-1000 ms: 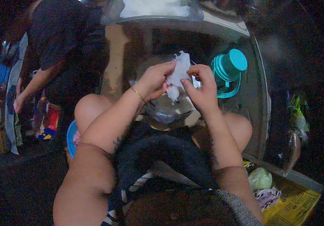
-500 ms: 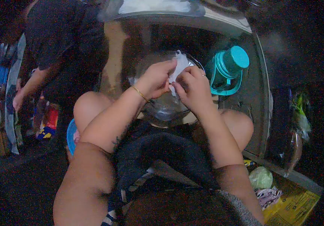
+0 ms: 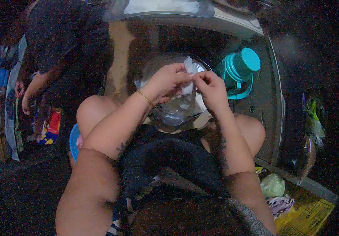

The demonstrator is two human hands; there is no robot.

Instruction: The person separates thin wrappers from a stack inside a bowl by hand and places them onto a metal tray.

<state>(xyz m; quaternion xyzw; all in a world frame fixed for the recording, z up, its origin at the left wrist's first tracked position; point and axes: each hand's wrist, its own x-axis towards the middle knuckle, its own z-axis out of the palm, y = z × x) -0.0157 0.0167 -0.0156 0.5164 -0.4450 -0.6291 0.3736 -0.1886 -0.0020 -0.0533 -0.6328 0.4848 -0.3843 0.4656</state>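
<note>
My left hand [image 3: 165,83], with a bangle at its wrist, holds a limp, thin whitish piece [image 3: 189,66] over a shiny round bowl [image 3: 170,119]. The piece hangs down past the fingers; its exact kind is unclear. Just to the right, my right hand [image 3: 212,89] has thumb and forefinger pinched together at the edge of the same piece. Whether a bit of it sits between those fingertips is too small to make out. Under both hands, the bowl stands between my knees, its inside glossy and partly hidden by my fingers.
A teal bucket [image 3: 229,69] with a teal dipper [image 3: 250,59] stands to the right. At the top lies a tray [image 3: 159,15] of white stuff. A cabbage [image 3: 273,185] rests lower right near yellow packaging [image 3: 309,216]. Another person's arm [image 3: 39,87] reaches down at left.
My right hand has moved slightly up and right, its fingers now pinched at the piece's edge. The piece hangs more upright. The other person's hands have shifted at left.
</note>
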